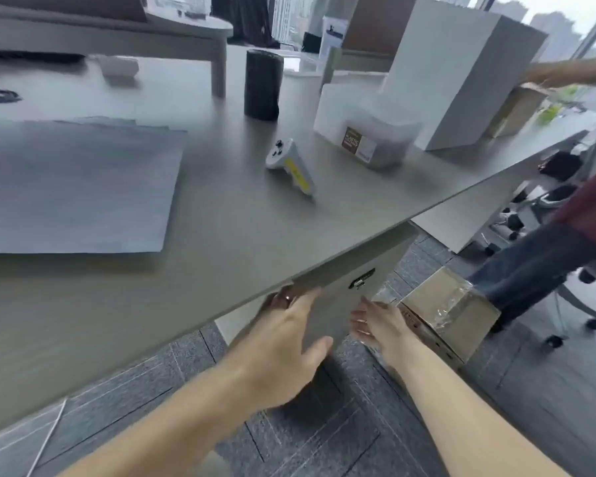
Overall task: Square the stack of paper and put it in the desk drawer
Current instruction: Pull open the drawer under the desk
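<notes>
Left arm: bare from elbow to wrist, no sleeve in view.
Left hand: bare, no glove; dark band ring on one finger, fingertips hidden under desk edge.
Right arm: bare forearm, no sleeve, no watch.
Right hand: bare, no glove; pale glossy fingernails, blurred.

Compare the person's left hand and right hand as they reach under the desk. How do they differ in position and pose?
The left hand is up at the desk's edge, fingertips on the top of the drawer front; the right hand is lower, beside the cardboard box. The left hand wears a ring; none shows clearly on the right hand. Both are open and hold no paper.
</notes>
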Available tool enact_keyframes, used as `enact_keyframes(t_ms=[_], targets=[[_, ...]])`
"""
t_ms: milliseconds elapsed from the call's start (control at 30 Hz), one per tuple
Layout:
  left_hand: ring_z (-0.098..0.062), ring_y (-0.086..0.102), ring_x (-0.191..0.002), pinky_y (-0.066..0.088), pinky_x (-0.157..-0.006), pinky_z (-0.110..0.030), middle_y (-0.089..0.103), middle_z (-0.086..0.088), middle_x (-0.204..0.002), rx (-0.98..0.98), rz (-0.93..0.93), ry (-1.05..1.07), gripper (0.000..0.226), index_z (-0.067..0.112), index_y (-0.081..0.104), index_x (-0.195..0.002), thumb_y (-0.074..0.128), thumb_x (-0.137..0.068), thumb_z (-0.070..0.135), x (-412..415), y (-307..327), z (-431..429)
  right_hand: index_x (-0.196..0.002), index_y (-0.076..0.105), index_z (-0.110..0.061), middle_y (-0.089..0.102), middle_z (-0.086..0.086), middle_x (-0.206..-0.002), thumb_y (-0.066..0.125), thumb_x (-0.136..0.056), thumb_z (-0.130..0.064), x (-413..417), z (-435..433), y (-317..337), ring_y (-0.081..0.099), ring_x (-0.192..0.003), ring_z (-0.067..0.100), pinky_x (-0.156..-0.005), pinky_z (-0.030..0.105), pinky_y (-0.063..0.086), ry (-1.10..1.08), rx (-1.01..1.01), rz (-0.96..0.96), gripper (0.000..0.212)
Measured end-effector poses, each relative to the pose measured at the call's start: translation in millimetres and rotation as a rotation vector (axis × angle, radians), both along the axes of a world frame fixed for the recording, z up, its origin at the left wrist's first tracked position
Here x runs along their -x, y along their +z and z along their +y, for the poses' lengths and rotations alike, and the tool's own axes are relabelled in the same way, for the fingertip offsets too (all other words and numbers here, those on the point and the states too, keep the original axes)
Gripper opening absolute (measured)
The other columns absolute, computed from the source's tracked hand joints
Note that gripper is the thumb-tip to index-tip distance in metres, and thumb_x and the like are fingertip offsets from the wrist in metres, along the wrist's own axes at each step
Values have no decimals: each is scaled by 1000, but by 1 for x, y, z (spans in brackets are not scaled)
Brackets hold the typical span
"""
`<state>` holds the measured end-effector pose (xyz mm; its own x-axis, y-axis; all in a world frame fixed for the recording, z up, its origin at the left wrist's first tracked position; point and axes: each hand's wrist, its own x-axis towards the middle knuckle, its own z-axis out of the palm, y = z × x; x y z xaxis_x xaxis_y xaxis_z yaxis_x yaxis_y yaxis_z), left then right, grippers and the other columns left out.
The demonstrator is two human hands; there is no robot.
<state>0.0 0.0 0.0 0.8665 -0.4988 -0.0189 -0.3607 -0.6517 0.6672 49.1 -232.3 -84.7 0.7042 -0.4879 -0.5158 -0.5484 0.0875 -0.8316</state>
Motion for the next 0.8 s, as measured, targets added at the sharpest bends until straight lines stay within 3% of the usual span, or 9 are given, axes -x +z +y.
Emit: enact_keyframes(t_ms=[67,133,200,267,333,433,633,800], targets=[[-17,23,-158,24,-127,-34,26,6,-171,-64,57,63,79,31,14,-165,53,-100,51,-20,-13,-9,-128,62,6,68,10,-81,55,-105,-24,-13,-1,-2,65,-65,20,-61,29,56,-46,-111,6,38],[-21,22,-159,23,-128,-34,24,2,-173,-107,44,93,82,27,11,-166,54,-100,50,-33,-21,-14,-119,65,7,75,20,-97,52,-106,-24,-25,0,-1,75,-84,27,-77,38,63,-84,-165,-13,35],[-21,20,-159,22,-128,-32,21,-1,-173,-127,42,85,86,23,8,-167,55,-100,48,-34,-27,-19,-108,65,6,75,25,-108,45,-109,-21,-32,1,-2,74,-86,29,-74,38,62,-112,-175,-60,32],[-19,19,-160,19,-127,-29,18,-1,-174,-112,14,87,86,19,7,-167,56,-101,44,-33,-31,-24,-102,62,-2,71,19,-93,44,-109,-20,-34,1,-1,68,-73,24,-59,30,58,-100,-141,-98,27],[-16,15,-161,17,-128,-27,11,3,-176,-98,6,97,87,17,6,-168,56,-101,42,-32,-33,-29,-103,63,-5,68,13,-83,45,-109,-18,-31,2,-6,67,-68,22,-54,27,58,-64,-69,-120,23],[-14,11,-162,16,-129,-27,3,6,-176,-85,20,108,88,17,5,-168,57,-101,42,-30,-33,-34,-112,63,-5,66,10,-80,42,-110,-16,-28,3,-10,66,-68,20,-57,27,58,-58,1,-139,24],[-15,16,-161,21,-128,-30,1,8,-176,-80,50,116,85,18,9,-167,57,-101,42,-26,-30,-35,-98,59,-9,59,10,-79,39,-110,-15,5,-7,-11,64,-70,21,-78,41,63,-84,19,-168,24],[-20,10,-162,23,-127,-37,-3,6,-176,-75,84,96,93,16,3,-167,60,-99,44,-8,-35,-47,-90,53,-9,54,11,-77,34,-109,-10,62,-29,-10,61,-67,20,-76,41,64,-107,-7,-224,27]])
